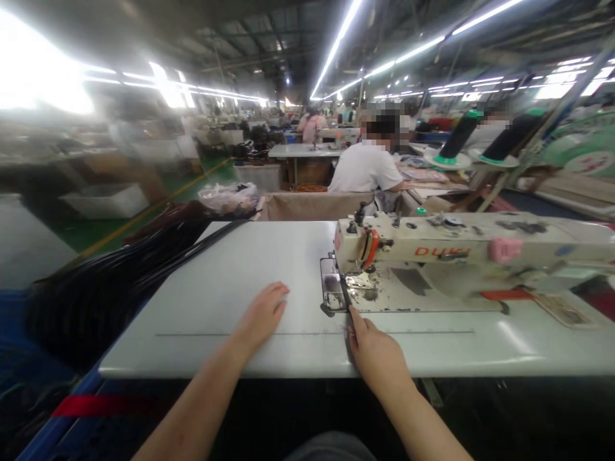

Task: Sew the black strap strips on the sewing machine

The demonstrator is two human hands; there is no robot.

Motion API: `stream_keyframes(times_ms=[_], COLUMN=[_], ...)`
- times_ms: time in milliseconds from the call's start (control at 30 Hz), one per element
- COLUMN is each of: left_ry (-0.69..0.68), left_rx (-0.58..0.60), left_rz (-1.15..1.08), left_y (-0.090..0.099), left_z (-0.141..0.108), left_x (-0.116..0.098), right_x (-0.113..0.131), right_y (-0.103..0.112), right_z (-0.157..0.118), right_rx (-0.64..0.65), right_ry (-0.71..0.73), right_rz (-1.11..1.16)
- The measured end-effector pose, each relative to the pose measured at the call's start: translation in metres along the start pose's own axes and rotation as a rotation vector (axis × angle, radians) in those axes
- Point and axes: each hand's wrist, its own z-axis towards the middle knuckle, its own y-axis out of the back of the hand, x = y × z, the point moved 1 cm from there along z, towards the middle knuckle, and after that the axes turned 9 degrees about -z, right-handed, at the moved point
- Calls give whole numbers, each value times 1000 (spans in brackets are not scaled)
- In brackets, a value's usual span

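A sewing machine with orange lettering stands on the white table. My right hand is closed on a narrow dark strip, just in front of the needle area. The strip runs from under the machine head toward the table's front edge. My left hand rests on the table to the left of the machine, its fingers extended and slightly bent, with nothing seen in it.
Long black strips hang in a heap over the table's left side. Two dark thread cones stand behind the machine. Beyond the table, a person in a white shirt sits by a beige-lined bin.
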Motion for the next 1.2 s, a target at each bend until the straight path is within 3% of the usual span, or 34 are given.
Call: stream_keyframes(times_ms=[67,133,267,433,667,1200], left_ry=[-110,-181,-260,-362,-354,-425], left_rx=[150,222,238,190,169,193], left_rz=[-35,18,229,351,476,538], left_y=[-45,-79,-111,-117,-118,-119], left_z=[5,8,10,2,-1,0], left_x=[-25,-47,-72,-77,-78,-74], right_x=[0,0,-4,-16,-25,-21], right_y=[1,0,-5,-17,-22,-20], right_z=[0,-1,-3,-5,-1,-4], right_rx=[26,42,-1,-146,-213,-241], right_ry=[-6,-7,-14,-49,-115,-108], right_rz=[21,50,139,423,715,722])
